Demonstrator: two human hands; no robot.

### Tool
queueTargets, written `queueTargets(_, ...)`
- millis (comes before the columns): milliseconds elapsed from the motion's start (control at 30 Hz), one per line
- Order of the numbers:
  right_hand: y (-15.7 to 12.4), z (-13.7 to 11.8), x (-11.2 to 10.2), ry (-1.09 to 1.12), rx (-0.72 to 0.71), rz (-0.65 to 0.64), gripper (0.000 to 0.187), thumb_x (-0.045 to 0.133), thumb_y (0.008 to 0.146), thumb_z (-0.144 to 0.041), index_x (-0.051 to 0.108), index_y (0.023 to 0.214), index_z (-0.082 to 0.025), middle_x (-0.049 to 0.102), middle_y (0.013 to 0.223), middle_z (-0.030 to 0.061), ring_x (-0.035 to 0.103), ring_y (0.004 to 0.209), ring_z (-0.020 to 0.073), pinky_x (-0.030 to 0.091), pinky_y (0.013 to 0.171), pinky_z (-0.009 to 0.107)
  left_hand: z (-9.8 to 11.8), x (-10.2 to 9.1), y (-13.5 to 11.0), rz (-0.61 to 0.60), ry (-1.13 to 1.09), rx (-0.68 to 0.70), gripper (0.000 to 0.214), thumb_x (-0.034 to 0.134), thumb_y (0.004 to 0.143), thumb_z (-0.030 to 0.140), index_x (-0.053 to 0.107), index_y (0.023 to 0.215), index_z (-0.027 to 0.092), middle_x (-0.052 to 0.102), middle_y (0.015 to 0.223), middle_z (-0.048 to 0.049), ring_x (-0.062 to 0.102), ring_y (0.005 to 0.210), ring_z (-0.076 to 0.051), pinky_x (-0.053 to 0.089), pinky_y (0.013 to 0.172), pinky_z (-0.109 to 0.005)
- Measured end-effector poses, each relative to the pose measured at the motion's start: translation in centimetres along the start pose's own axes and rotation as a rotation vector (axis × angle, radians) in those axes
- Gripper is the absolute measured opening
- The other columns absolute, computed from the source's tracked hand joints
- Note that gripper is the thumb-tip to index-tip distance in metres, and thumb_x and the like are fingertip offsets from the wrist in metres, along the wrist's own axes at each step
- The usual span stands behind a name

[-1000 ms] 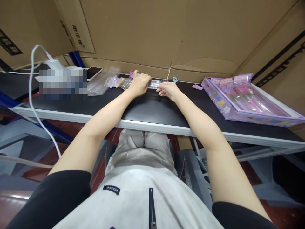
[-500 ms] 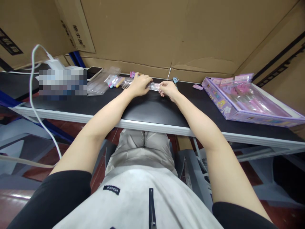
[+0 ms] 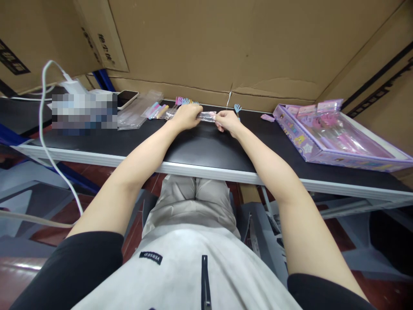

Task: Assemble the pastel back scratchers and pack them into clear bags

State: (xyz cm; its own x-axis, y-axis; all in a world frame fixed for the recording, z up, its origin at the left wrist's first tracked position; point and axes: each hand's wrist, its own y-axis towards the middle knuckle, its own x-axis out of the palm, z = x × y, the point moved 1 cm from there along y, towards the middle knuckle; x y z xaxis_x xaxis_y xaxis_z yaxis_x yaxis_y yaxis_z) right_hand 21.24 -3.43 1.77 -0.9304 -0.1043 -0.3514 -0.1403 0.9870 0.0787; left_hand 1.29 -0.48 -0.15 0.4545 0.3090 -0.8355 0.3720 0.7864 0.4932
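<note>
A narrow clear plastic sleeve stretches between my hands above the black tabletop; its contents are hard to make out. My left hand is closed over its left part, the fingertips curled down. At its right end my right hand pinches the plastic between thumb and fingers. Pink, blue and yellow handles lie just left of my left hand. Behind that hand is a row of small claw-shaped back scratcher heads, partly hidden. One blue back scratcher shows behind my right hand.
A purple display box with packaged back scratchers stands at the right. Near it lies a small pink piece. At left are clear plastic bags, a phone and a white cable. Cardboard walls the back.
The fingers of my left hand have drawn in and curled down on the sleeve, uncovering more of the claw heads behind. My right hand has hardly moved.
</note>
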Motion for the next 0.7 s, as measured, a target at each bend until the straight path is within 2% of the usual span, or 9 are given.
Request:
queueTargets(67,0.4,0.1,-0.4,-0.048,-0.002,-0.012,0.048,0.099,0.09,-0.037,0.057,0.073,-0.021,0.057,0.051,-0.0043,0.047,0.042,0.0064,0.035,0.042,0.018,-0.4,0.0,0.0,0.006,-0.004,-0.005,0.012,0.071,0.083,0.019,0.076,0.093,0.026,0.079,0.102,-0.0135,0.073,0.118,-0.041,0.056,0.103,-0.049)
queueTargets(133,1.1,0.4,-1.5,-0.13,-0.017,-0.04,0.04,0.101,0.086,-0.03,0.064,0.078,-0.02,0.063,0.058,-0.0019,0.055,0.048,0.0095,0.046,0.05,0.021,-0.7,-0.1,0.0,0.005,-0.008,-0.023,0.013,0.072,0.082,0.017,0.075,0.091,0.026,0.079,0.103,-0.0129,0.072,0.119,-0.041,0.056,0.106,-0.05)
queueTargets(233,2.3,0.9,-4.3,-0.306,-0.112,0.007,0.028,0.101,0.082,-0.021,0.075,0.091,-0.016,0.073,0.076,0.0049,0.076,0.076,0.0211,0.064,0.078,0.032,-1.2,-0.5,0.1,-0.012,-0.014,-0.074,0.016,0.072,0.08,0.013,0.074,0.091,0.025,0.08,0.106,-0.0122,0.072,0.123,-0.041,0.054,0.111,-0.051)
queueTargets(300,2.8,1.1,-6.6,-0.522,-0.178,0.133,0.022,0.094,0.089,-0.021,0.08,0.105,-0.015,0.081,0.098,0.0127,0.081,0.109,0.0313,0.065,0.103,0.044,-1.4,-0.8,0.1,-0.039,0.026,-0.111,0.019,0.071,0.081,0.011,0.075,0.093,0.024,0.08,0.11,-0.0124,0.072,0.126,-0.04,0.054,0.113,-0.05)
queueTargets(367,3.0,1.2,-8.4,-0.782,-0.138,0.206,0.026,0.082,0.098,-0.024,0.082,0.121,-0.013,0.081,0.123,0.0208,0.075,0.133,0.0391,0.058,0.119,0.053,-1.6,-1.2,0.0,-0.079,0.117,-0.132,0.021,0.068,0.084,0.011,0.076,0.1,0.022,0.081,0.116,-0.0136,0.073,0.127,-0.039,0.055,0.112,-0.048)
queueTargets(433,2.9,1.4,-9.5,-0.978,-0.032,0.202,0.033,0.074,0.104,-0.027,0.081,0.131,-0.011,0.077,0.14,0.0257,0.07,0.143,0.0432,0.055,0.123,0.058,-1.8,-1.4,0.0,-0.116,0.208,-0.136,0.026,0.065,0.088,0.012,0.078,0.108,0.021,0.081,0.12,-0.0148,0.073,0.127,-0.037,0.056,0.11,-0.045)
queueTargets(500,2.9,1.6,-9.9,-1.087,0.069,0.147,0.036,0.072,0.105,-0.029,0.081,0.135,-0.011,0.075,0.146,0.0264,0.069,0.144,0.0438,0.055,0.122,0.058,-1.9,-1.5,-0.1,-0.129,0.258,-0.128,0.029,0.064,0.089,0.013,0.078,0.113,0.02,0.082,0.121,-0.0148,0.074,0.126,-0.036,0.057,0.108,-0.043)
queueTargets(600,3.2,1.9,-9.8,-1.156,0.161,0.042,0.035,0.075,0.103,-0.033,0.084,0.132,-0.015,0.077,0.145,0.0215,0.071,0.142,0.0399,0.056,0.12,0.053,-2.0,-1.5,-0.1,-0.127,0.282,-0.105,0.031,0.065,0.089,0.013,0.079,0.115,0.02,0.082,0.12,-0.0146,0.074,0.125,-0.036,0.057,0.106,-0.042)
queueTargets(700,3.4,2.0,-9.7,-1.153,0.171,0.005,0.031,0.079,0.099,-0.037,0.086,0.124,-0.019,0.081,0.135,0.0176,0.075,0.133,0.0374,0.058,0.115,0.047,-1.7,-1.6,-0.1,-0.146,0.29,-0.111,0.032,0.064,0.09,0.013,0.08,0.118,0.019,0.082,0.123,-0.0171,0.075,0.125,-0.038,0.057,0.107,-0.044)
